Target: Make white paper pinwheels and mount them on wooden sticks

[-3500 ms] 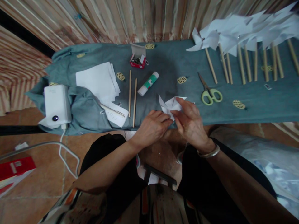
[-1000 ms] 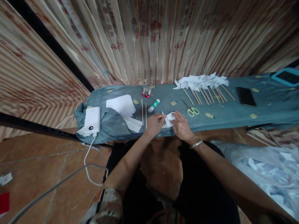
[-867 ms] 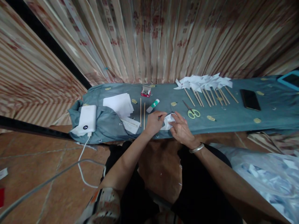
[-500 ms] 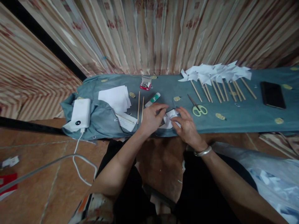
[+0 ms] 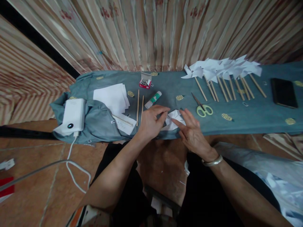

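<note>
A folded white paper piece [image 5: 174,121] lies at the front edge of the cloth-covered table, between my hands. My left hand [image 5: 153,121] is at its left side, thumb and fingertips pinched together; whatever is between them is too small to make out. From the right, my right hand [image 5: 193,130] rests on the paper with its fingers apart, the index fingertip near the paper's middle. A glue stick [image 5: 153,100] lies just behind my left hand. Two wooden sticks [image 5: 137,108] are to its left. Green-handled scissors [image 5: 203,109] lie right of my right hand.
Several white paper pinwheels [image 5: 222,70] on sticks lie at the back right, with a black phone [image 5: 284,92] beyond them. Further left are a red box of pins [image 5: 145,82], white paper sheets [image 5: 112,97] and a white power bank [image 5: 74,116] with a cable.
My right hand's fingers have spread over the paper, which shows more of its folded shape. My left hand stays at the paper's left side. The camera view has shifted slightly.
</note>
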### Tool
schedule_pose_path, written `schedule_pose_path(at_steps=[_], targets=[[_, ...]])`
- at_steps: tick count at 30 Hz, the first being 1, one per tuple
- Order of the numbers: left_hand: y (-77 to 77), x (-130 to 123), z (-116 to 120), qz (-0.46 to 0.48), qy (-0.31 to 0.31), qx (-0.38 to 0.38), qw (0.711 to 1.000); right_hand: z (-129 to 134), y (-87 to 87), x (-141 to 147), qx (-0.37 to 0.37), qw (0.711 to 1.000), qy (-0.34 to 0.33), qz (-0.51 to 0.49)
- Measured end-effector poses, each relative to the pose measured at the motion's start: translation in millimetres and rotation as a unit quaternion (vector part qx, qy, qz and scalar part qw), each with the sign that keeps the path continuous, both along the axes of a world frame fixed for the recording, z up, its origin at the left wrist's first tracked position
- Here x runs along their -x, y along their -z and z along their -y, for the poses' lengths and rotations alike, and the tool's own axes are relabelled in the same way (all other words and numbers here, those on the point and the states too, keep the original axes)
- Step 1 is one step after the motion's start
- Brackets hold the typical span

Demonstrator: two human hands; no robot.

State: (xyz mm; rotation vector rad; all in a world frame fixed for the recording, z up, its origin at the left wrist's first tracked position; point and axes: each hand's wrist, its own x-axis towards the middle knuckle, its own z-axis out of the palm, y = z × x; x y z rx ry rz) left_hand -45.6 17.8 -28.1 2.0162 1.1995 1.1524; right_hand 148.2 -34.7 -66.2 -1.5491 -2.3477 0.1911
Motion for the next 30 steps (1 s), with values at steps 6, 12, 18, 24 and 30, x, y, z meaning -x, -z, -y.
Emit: schedule_pose_path(at_steps=[6,12,18,24,30], targets=[[2.4,-2,2,-0.018,0.002,0.008,1.0,1,3.0,4,-0.003,1.0,-0.009,0.015],[2.1,-2,4,-0.019,0.002,0.008,1.0,-2,-1.1,16,-0.006,0.999,-0.021,0.032],[6.5,-3,5,-0.016,0.003,0.009,1.0,-5,-1.3,16,-0.009,1.0,-0.01,0.002],[9.8,-2,5,-0.019,-0.006,0.026,0.999,-6,-0.9,3,0.004,0.997,0.028,-0.077],[10.6,2,5,0.009,-0.01,0.055,0.998,-5,-0.7,-1,-0.012,0.997,0.029,-0.072]])
